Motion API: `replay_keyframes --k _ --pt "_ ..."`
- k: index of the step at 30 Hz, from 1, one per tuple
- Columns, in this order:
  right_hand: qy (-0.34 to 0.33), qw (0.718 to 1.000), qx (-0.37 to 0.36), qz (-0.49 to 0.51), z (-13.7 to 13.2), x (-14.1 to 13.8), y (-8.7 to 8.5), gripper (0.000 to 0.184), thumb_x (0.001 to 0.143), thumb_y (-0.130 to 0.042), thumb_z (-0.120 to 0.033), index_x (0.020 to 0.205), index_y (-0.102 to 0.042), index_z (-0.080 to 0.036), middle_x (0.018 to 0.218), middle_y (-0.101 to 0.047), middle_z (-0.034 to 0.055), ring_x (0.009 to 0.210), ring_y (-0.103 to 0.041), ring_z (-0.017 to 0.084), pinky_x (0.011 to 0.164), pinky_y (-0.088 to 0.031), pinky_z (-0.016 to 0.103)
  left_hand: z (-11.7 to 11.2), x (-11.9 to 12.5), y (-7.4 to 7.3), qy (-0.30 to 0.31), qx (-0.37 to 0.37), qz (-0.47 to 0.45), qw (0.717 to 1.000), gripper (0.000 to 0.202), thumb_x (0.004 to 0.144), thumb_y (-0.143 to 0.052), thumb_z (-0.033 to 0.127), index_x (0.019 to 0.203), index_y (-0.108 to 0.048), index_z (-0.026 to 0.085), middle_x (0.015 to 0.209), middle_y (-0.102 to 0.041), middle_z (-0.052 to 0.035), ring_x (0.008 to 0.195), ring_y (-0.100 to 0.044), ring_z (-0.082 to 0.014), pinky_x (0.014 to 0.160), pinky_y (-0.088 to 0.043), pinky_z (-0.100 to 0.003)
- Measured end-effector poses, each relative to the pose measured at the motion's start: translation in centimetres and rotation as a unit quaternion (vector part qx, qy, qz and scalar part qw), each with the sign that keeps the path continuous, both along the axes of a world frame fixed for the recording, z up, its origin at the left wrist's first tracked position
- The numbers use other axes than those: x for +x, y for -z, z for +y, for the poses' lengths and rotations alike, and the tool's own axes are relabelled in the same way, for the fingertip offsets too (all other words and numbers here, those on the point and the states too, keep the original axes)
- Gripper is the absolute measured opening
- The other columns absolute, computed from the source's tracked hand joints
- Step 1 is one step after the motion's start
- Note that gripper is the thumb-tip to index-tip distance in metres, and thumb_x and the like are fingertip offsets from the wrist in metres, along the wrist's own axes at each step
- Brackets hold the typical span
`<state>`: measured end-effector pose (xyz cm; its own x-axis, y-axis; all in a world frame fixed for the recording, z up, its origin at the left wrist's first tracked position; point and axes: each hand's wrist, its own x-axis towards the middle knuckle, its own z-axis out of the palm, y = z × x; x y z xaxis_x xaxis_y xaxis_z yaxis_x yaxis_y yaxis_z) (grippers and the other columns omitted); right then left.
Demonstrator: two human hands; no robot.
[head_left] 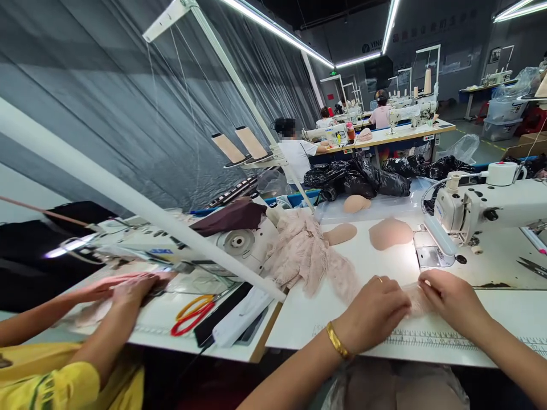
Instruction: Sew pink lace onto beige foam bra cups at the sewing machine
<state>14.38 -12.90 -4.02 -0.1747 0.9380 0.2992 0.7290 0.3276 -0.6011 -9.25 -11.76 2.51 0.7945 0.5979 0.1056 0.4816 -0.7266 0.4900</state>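
Note:
My left hand (pixel 374 313), with a gold bracelet at the wrist, closes its fingers on one side of a small piece of pale pink lace fabric (pixel 417 300). On the other side my right hand (pixel 450 299) pinches the same piece between thumb and fingers. Both hands are low over the white table, just in front of the sewing machine's needle area (pixel 433 253). Beyond them lies a beige bra cup pad (pixel 391 233); another pad (pixel 341 233) is partly covered by a heap of pink lace (pixel 303 250) to the left. Part of the held fabric is hidden behind my fingers.
A ruler strip (pixel 448 340) runs along the table's front edge. Black snips (pixel 534 266) lie at far right. On the left, a co-worker's hands (pixel 132 287) work at another machine, near red-and-orange-handled scissors (pixel 192 314). A slanted white pole (pixel 171 228) crosses between.

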Motion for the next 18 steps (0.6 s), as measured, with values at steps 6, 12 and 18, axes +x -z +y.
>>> replay_keyframes --k 6,12,18 --pt "-0.025 0.997 -0.051 0.053 1.1 0.3 -1.3 0.024 0.100 -0.049 -0.038 0.087 -0.065 -0.027 0.072 -0.065 -0.0003 0.066 -0.061 0.020 0.062 -0.045 0.032 -1.3 0.3 -0.2 0.030 -0.215 -0.126 0.968 0.040 0.089 -0.074 0.052 0.115 -0.071 0.022 0.100 -0.073 -0.0067 0.090 -0.068 -0.0213 0.084 -0.052 -0.030" --pt "-0.012 0.990 -0.060 0.124 -0.3 0.6 -0.8 0.026 0.100 -0.050 -0.046 0.112 -0.065 -0.028 0.098 -0.070 0.0048 0.087 -0.065 0.023 0.072 -0.051 0.034 3.6 4.3 2.4 -0.229 -0.283 -0.167 0.916 0.060 0.056 -0.090 0.039 0.109 -0.071 0.018 0.095 -0.068 -0.0057 0.090 -0.061 -0.0262 0.080 -0.046 -0.035" --pt "0.008 0.959 -0.178 0.220 -3.4 1.1 -0.4 0.033 0.099 -0.052 -0.058 0.099 -0.062 -0.026 0.085 -0.065 0.0017 0.080 -0.060 0.022 0.071 -0.049 0.033 3.8 4.5 3.3 -0.235 -0.370 -0.258 0.861 0.035 0.075 -0.070 0.052 0.077 -0.060 0.018 0.068 -0.054 0.0027 0.063 -0.046 -0.0124 0.060 -0.033 -0.025"
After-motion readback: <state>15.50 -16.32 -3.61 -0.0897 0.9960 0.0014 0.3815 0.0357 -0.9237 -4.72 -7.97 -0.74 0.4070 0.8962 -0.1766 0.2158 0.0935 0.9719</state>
